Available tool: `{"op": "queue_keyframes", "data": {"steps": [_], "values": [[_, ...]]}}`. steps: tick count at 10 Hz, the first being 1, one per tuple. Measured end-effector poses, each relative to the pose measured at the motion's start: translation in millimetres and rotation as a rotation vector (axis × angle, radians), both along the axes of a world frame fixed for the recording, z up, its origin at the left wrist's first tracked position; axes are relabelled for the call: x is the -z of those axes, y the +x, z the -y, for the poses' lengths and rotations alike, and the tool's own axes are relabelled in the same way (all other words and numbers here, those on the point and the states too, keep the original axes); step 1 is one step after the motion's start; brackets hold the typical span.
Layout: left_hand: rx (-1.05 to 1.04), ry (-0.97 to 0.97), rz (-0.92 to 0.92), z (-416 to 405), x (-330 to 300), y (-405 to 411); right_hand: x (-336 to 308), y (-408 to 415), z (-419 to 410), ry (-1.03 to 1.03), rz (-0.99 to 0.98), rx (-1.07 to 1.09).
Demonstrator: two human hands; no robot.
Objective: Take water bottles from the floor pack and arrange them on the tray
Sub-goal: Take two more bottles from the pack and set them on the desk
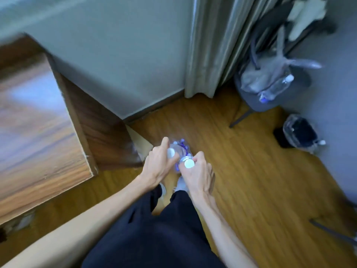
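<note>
Your left hand [157,164] is closed round the neck of one clear plastic white-capped water bottle [172,151]; your right hand [199,174] grips a second [188,162]. Both stand upright, caps toward you, prob. in the blurred floor pack [180,144]. Wood-grain desk top [34,132] lies left; no tray visible.

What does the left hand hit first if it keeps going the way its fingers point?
Probably the wooden floor. The left hand, gripping a bottle by the neck, points forward and down past the desk side panel; depth is unclear and the picture blurred.
</note>
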State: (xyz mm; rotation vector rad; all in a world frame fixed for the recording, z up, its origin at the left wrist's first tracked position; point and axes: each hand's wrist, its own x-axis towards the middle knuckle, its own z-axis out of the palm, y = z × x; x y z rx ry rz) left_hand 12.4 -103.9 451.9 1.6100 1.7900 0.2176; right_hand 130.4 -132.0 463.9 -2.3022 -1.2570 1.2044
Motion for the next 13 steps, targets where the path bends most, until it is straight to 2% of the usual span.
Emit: {"op": "queue_keyframes", "data": {"steps": [2, 3, 5, 7, 9, 13], "values": [[-0.131, 0.157, 0.030, 44, -81, -51, -72, -36, 27, 0.145, 0.092, -0.177], [-0.211, 0.165, 0.076, 69, -93, -84, -85, -64, 42, 0.303, 0.131, -0.279], [-0.365, 0.251, 0.061, 133, -124, -162, -112, -136, 82, 0.434, 0.128, -0.502], [-0.528, 0.273, 0.033, 207, -143, -245, -128, -221, 126, 0.473, 0.062, -0.683], [-0.781, 0.309, 0.039, 264, -154, -335, -139, -318, 154, 0.489, -0.051, -0.851], [-1.155, 0.437, -0.046, 305, -183, -487, -179, -503, 149, 0.493, -0.240, -1.089]]}}
